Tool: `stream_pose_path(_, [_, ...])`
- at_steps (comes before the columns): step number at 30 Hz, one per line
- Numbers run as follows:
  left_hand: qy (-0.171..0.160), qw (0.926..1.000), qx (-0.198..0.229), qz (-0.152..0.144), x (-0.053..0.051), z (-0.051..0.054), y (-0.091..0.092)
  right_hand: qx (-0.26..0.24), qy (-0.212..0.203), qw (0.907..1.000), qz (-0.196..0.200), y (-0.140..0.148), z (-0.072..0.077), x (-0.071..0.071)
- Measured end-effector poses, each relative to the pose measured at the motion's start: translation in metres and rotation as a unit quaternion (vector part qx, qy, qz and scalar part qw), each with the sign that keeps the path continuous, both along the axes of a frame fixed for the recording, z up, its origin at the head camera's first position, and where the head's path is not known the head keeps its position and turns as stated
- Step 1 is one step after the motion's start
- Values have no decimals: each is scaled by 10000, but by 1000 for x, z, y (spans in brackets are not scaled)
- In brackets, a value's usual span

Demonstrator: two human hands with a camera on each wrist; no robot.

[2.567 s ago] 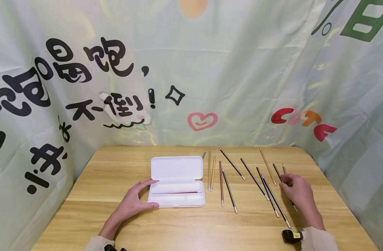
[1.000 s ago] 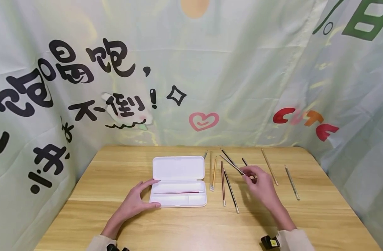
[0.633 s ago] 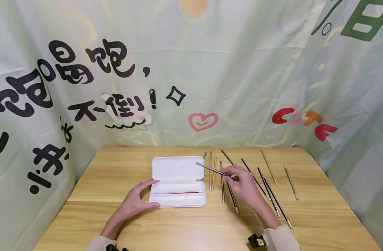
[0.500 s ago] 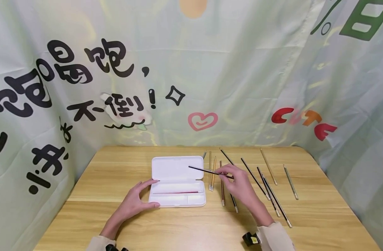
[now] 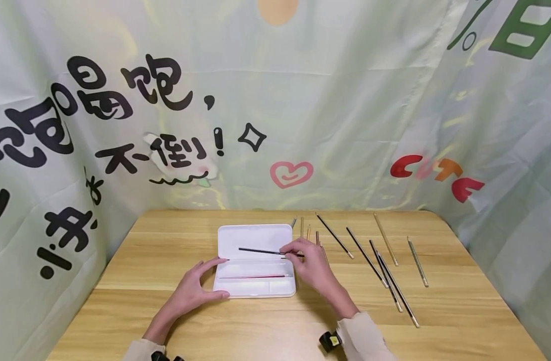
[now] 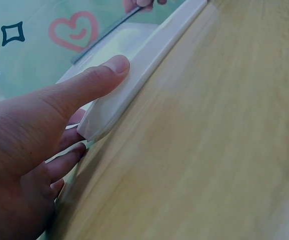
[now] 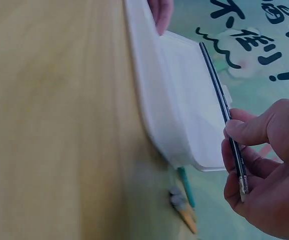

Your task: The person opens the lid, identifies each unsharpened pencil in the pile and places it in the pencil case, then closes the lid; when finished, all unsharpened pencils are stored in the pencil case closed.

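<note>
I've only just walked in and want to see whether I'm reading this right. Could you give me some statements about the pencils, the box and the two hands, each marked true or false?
1. The right grip holds a black pencil. True.
2. A red pencil lies in the box. True.
3. The box is shut. False: its lid is folded back.
4. The left grip holds a pencil too. False: it holds the left end of the box.
5. Loose pencils lie on the table to the right of the box. True.
6. The black pencil in the right grip lies in the box. False: it is held above it.
</note>
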State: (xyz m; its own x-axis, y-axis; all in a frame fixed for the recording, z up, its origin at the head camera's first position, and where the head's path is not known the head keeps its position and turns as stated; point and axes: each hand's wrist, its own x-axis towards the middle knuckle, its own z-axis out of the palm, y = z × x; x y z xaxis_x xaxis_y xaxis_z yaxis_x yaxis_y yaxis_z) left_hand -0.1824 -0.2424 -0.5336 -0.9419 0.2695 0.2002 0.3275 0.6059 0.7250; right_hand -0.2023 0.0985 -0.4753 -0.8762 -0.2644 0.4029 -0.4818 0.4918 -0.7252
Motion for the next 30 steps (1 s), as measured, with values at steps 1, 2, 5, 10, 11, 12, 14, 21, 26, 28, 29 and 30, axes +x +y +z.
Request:
stream_pose_path(1, [-28,10000,-28,31,0,0,0,15,-71,10000,25,-3,-2,0])
stream_pose_path(2, [-47,10000,-52,62,0,0,0,46,-159,9999,48,-5,-5,0])
stream_pose_path(5, [-41,9999,-88,84,0,0,0,146,-351,9991,164,-11,-11,1])
stream_pose_path(10, [64,10000,-28,39,-1,0,-1,360,-463,9968,543,-23,-16,2])
stream_pose_path(11, [73,10000,-9,31,-1,0,-1,416,-472,9961,622,-26,-17,1])
stream_pose_path(12, [75,10000,7,28,-1,0,-1,461,-470,9956,663,-29,-18,0])
stream_pose_path(14, [61,10000,26,24,-1,0,-1,582,-452,9948,700,-35,-19,-1])
stream_pose_path(21, [29,10000,-1,35,0,3,-1,1008,-222,9929,584,-46,-21,-2])
stream_pose_path(26, [28,10000,-28,52,-1,2,-1,1188,-175,9909,604,-47,-20,0])
stream_pose_path(28, [15,10000,-39,69,-1,1,0,1184,-200,9908,620,-46,-20,1])
stream_pose_path(29, [10,10000,-46,77,-1,0,0,1156,-222,9911,619,-44,-20,2])
stream_pose_path(30, [3,10000,-65,76,-1,0,0,1120,-223,9915,616,-43,-20,3])
